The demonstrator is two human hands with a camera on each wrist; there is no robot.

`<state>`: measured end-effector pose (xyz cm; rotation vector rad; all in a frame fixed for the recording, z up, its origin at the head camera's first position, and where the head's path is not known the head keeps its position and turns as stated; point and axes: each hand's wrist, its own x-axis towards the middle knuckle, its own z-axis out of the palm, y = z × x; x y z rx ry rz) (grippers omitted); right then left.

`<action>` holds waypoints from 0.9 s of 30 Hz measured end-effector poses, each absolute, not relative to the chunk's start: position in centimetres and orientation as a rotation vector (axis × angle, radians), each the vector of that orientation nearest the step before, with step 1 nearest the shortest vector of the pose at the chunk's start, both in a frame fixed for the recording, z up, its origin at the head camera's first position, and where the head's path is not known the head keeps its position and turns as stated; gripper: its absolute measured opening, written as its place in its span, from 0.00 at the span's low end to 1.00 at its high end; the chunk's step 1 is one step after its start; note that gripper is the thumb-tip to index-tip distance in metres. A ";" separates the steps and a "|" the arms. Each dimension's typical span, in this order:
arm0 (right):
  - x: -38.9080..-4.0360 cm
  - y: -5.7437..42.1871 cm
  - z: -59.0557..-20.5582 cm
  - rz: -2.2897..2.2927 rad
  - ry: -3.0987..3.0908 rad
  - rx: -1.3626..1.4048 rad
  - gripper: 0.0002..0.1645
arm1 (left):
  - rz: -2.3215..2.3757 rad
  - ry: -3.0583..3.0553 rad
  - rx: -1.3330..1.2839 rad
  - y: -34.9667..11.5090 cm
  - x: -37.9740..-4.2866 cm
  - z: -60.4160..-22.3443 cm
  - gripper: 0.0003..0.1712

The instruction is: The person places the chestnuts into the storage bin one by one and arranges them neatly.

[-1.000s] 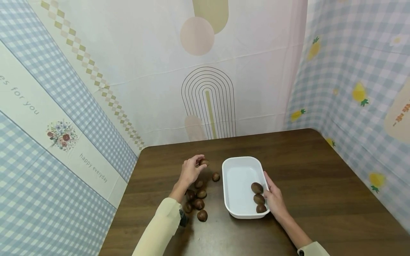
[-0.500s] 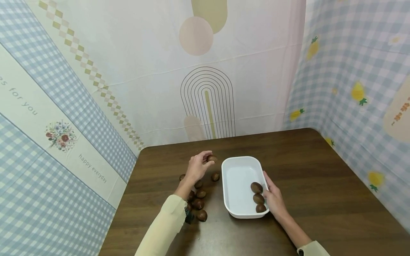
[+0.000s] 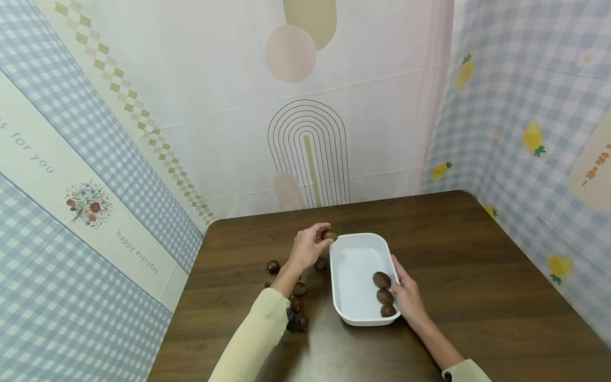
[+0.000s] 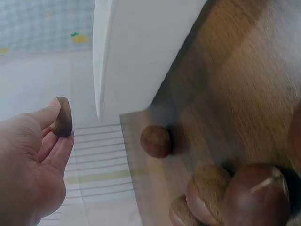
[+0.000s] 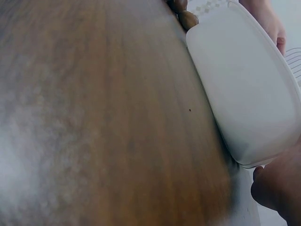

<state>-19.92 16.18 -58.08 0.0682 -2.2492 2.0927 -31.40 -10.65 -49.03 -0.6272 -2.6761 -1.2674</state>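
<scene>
My left hand point(image 3: 306, 248) pinches a brown chestnut point(image 3: 330, 235) between thumb and fingertips, beside the far left corner of a white rectangular dish point(image 3: 354, 278). In the left wrist view the held chestnut point(image 4: 64, 117) shows edge-on, with the dish wall point(image 4: 141, 52) to its right. On the dish's right side my right hand point(image 3: 409, 300) grips the rim, thumb over the edge and fingers outside. Three chestnuts point(image 3: 384, 296) lie in a row inside the dish along that side. Several more chestnuts point(image 3: 299, 289) are scattered on the table, partly hidden under my left forearm.
The dark wooden table point(image 3: 429, 228) ends at the back against a patterned cloth point(image 3: 229, 132). Checked cloths hang on both sides. One loose chestnut point(image 3: 320, 263) sits close to the dish's left wall, and another point(image 3: 273, 267) lies farther left.
My left hand has carried its chestnut rightward to the dish's far left corner, uncovering chestnuts on the left. My right hand and the dish stay put.
</scene>
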 end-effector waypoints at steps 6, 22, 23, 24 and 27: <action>-20.0 16.2 -58.2 2.096 -2.250 0.055 0.50 | -1.221 -2.697 -0.641 -9.2 -31.3 -49.1 0.25; -20.0 16.0 -58.0 2.137 -2.261 0.026 0.50 | -1.200 -2.714 -0.701 -6.4 -30.5 -50.0 0.26; -20.0 16.0 -58.0 2.138 -2.260 0.023 0.50 | -1.195 -2.719 -0.707 -6.3 -30.5 -50.1 0.26; -20.0 16.0 -58.0 2.139 -2.260 0.020 0.50 | -1.193 -2.720 -0.712 -6.1 -30.4 -50.1 0.26; -20.0 16.0 -58.0 2.140 -2.260 0.016 0.50 | -1.189 -2.725 -0.730 -5.6 -30.2 -50.2 0.26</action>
